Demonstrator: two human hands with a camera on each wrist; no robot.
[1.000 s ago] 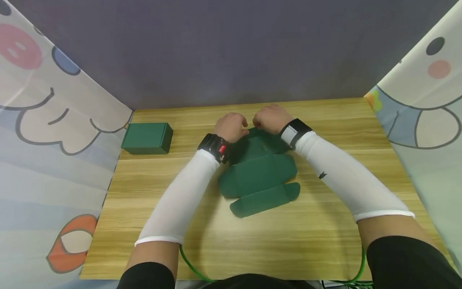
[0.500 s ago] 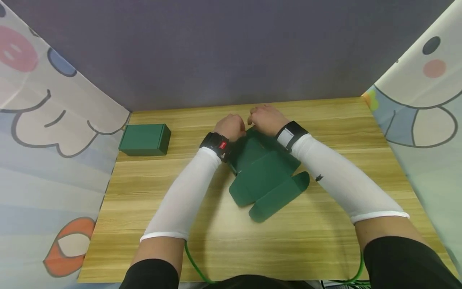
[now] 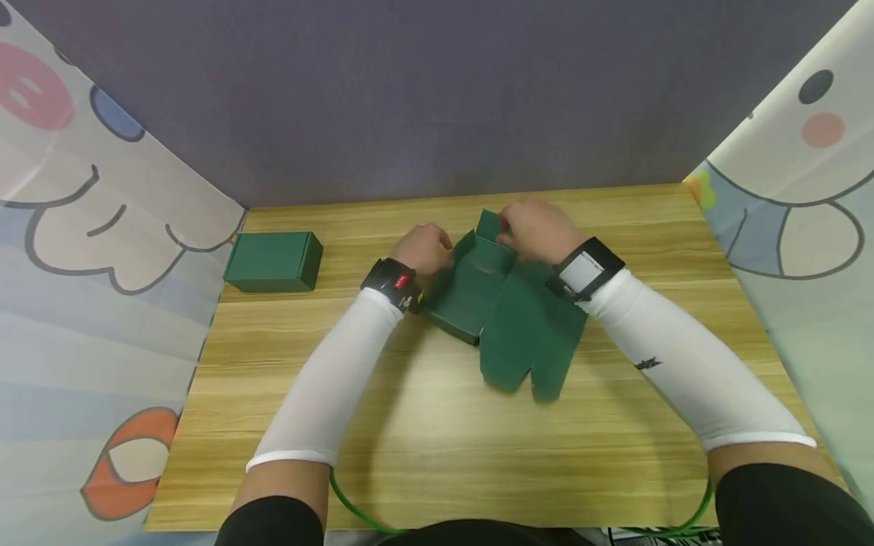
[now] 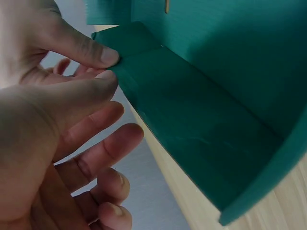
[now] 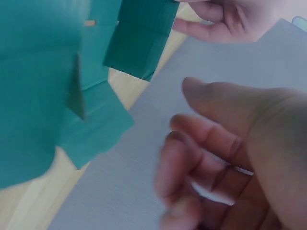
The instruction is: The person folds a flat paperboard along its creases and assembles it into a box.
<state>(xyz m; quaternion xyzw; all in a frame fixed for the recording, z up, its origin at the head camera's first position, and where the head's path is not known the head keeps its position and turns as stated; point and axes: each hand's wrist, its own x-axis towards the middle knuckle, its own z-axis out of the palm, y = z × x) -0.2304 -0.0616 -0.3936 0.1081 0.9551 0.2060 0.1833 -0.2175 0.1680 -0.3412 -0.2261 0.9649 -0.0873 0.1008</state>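
A partly folded green cardboard box lies in front of me, its lid and side flaps spread towards the lower right. My left hand pinches the edge of its left side panel, with the thumb against that edge; the other fingers show loosely bent in the left wrist view. At the far corner, my right hand is close to an upright flap. In the right wrist view the right hand has loosely curled fingers, apart from the cardboard, and holds nothing.
A closed green box sits at the left back of the wooden table. Behind the table rises a grey wall, with printed panels on both sides. A green cable hangs near the front edge.
The box has turned, its lid swinging from the front towards the lower right. My right hand has moved right, apart from the left one, and the side panel now stands raised at my left hand.
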